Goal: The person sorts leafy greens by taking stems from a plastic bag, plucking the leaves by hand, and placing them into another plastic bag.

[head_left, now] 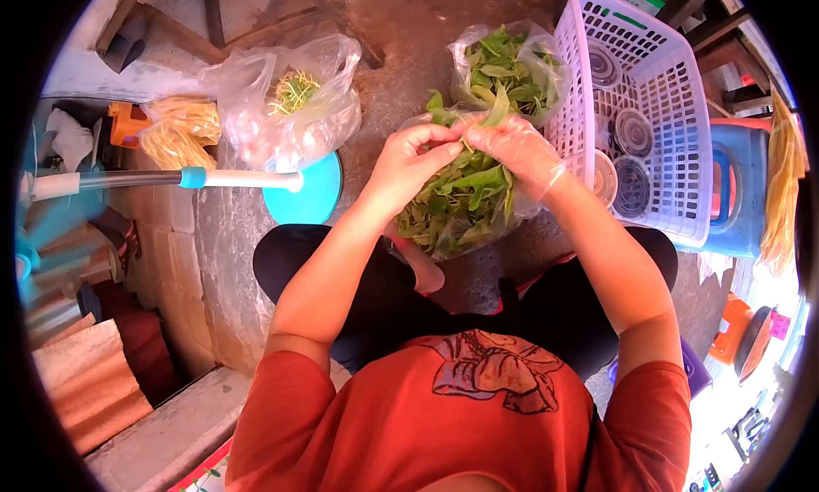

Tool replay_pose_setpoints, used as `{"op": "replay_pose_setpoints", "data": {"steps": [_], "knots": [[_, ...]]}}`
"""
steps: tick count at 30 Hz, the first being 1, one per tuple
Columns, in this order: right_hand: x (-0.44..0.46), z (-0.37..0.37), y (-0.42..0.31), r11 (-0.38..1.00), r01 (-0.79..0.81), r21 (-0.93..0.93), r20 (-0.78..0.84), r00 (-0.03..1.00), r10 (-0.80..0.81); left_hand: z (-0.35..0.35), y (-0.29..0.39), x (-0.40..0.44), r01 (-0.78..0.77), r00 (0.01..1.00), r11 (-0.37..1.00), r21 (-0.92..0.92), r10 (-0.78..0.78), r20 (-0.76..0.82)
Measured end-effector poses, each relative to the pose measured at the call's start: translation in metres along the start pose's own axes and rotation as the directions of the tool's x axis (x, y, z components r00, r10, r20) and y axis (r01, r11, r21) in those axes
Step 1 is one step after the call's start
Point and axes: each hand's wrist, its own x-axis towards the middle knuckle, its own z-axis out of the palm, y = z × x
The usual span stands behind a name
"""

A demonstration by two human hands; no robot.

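Note:
My left hand [414, 163], bare, pinches a thin stem of a leafy green sprig [497, 110]. Opposite it, my right hand [525, 155] wears a clear plastic glove and is closed on the same sprig, with fingertips nearly meeting the left ones. Directly under both hands, a clear plastic bag full of leafy greens [465, 206] stands between my legs. Behind it is a second bag of green leaves [502, 65]. To the left, a clear plastic bag [256, 121] holds a small heap of pale stems [294, 91].
A white perforated basket [580, 91] with round clear lids [633, 132] stands at right, beside a blue container [738, 185]. At left are a turquoise disc with a pole [303, 197] and bundled yellowish bags [179, 129]. A wooden frame [281, 27] stands behind.

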Motion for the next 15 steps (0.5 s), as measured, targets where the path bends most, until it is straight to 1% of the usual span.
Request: {"op": "replay_pose_setpoints", "data": {"steps": [1, 2, 3, 4, 6, 7, 8, 10, 11, 12, 14, 15], "knots": [[0.001, -0.002, 0.002, 0.996, 0.043, -0.079, 0.008, 0.999, -0.043, 0.0, 0.0, 0.001, 0.015, 1.0, 0.999, -0.034, -0.015, -0.001], [0.002, -0.004, 0.001, 0.983, 0.088, -0.159, 0.02, 0.996, -0.086, -0.001, 0.0, 0.001, 0.047, 0.999, 0.999, -0.026, -0.047, -0.001], [-0.001, 0.0, -0.001, 0.983, 0.128, -0.134, 0.001, 0.992, -0.129, -0.003, 0.0, 0.002, 0.078, 0.997, 0.997, -0.019, -0.078, -0.001], [0.001, -0.002, -0.002, 0.966, 0.172, -0.191, -0.089, 0.977, -0.192, -0.004, 0.0, 0.003, 0.108, 0.994, 0.994, -0.011, -0.108, -0.002], [0.004, -0.003, -0.006, 0.919, 0.241, -0.312, -0.251, 0.912, -0.325, -0.003, 0.001, 0.004, 0.115, 0.992, 0.992, 0.048, -0.112, -0.062], [0.001, -0.006, -0.015, 0.829, 0.371, -0.419, -0.245, 0.833, -0.497, -0.003, 0.002, 0.003, 0.119, 0.989, 0.99, 0.077, -0.111, -0.095], [-0.004, -0.007, -0.025, 0.741, 0.392, -0.545, -0.169, 0.815, -0.555, -0.003, 0.002, 0.001, 0.049, 0.992, 0.984, 0.173, -0.028, -0.12], [-0.011, -0.006, -0.041, 0.509, 0.424, -0.749, 0.008, 0.774, -0.633, 0.0, 0.003, -0.002, -0.078, 0.978, 0.928, 0.364, 0.142, -0.153], [-0.008, -0.005, -0.034, 0.357, 0.486, -0.798, 0.125, 0.712, -0.691, 0.004, 0.005, -0.003, -0.145, 0.956, 0.874, 0.463, 0.245, -0.162], [-0.01, 0.0, -0.035, 0.277, 0.462, -0.842, 0.199, 0.745, -0.637, 0.002, 0.006, -0.003, -0.178, 0.95, 0.79, 0.587, 0.293, -0.107], [-0.016, 0.011, -0.035, 0.106, 0.415, -0.904, 0.311, 0.807, -0.502, 0.006, 0.009, -0.003, -0.233, 0.932, 0.755, 0.613, 0.353, -0.08], [-0.011, 0.012, -0.024, 0.075, 0.451, -0.889, 0.344, 0.768, -0.54, 0.006, 0.011, -0.003, -0.248, 0.925, 0.735, 0.632, 0.373, -0.071]]}}
